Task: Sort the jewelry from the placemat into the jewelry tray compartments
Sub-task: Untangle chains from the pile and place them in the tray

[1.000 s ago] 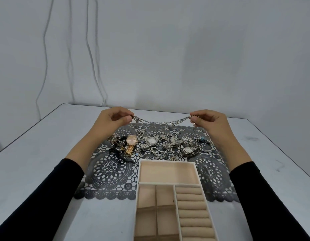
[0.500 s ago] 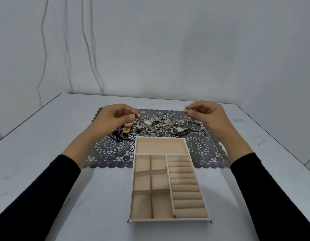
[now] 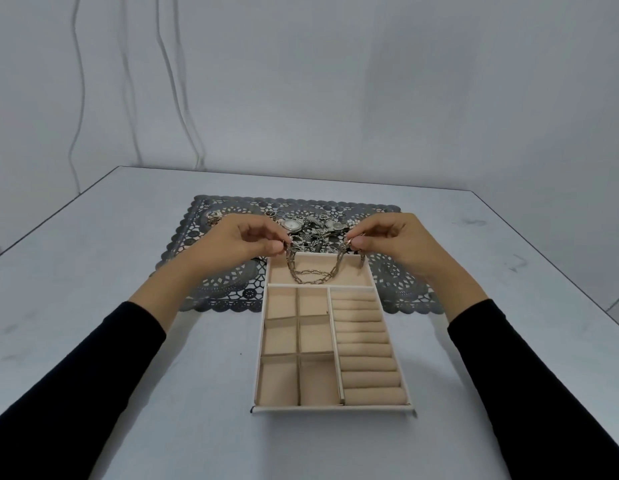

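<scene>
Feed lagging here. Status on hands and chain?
Left hand and right hand each pinch one end of the chain. Chain sags into the tray's wide far compartment. Nothing in the way.

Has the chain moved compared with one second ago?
Yes. The chain came toward the person, from above the placemat to hang into the tray far compartment.
</scene>
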Tool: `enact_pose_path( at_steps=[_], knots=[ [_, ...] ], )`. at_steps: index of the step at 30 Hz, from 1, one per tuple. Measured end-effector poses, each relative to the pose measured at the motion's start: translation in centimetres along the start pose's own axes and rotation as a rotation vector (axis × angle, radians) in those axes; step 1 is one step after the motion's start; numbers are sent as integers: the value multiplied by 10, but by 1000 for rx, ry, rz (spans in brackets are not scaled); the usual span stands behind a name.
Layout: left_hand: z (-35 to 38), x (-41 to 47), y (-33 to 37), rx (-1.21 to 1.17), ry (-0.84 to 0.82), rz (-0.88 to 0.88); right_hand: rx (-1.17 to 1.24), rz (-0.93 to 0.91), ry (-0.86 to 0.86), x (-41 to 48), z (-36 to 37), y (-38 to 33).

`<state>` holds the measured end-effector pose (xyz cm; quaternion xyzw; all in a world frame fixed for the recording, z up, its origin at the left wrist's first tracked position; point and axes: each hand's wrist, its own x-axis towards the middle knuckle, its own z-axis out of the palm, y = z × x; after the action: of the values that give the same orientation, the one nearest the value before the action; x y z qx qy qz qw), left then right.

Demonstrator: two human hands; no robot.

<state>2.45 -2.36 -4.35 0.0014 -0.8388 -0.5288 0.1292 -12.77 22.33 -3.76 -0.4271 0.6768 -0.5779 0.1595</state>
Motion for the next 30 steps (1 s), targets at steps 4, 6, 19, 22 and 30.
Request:
enact_pose_path(
  at_steps=[4, 6, 19, 22, 30],
  knots=[
    [5, 5, 0, 69, -67, 20, -41, 0, -45, 2, 7, 2],
    [7, 9, 0, 90, -108, 31, -51, 10, -78, 3, 8, 4],
    [2, 26, 2, 204, -321, -57, -204, 109, -297, 3, 0, 6],
    [2, 28, 4, 225, -344, -82, -195, 131, -313, 4, 3, 5],
    [12, 38, 10, 384, -425, -104, -206, 206, -336, 5, 4, 4]
  ],
)
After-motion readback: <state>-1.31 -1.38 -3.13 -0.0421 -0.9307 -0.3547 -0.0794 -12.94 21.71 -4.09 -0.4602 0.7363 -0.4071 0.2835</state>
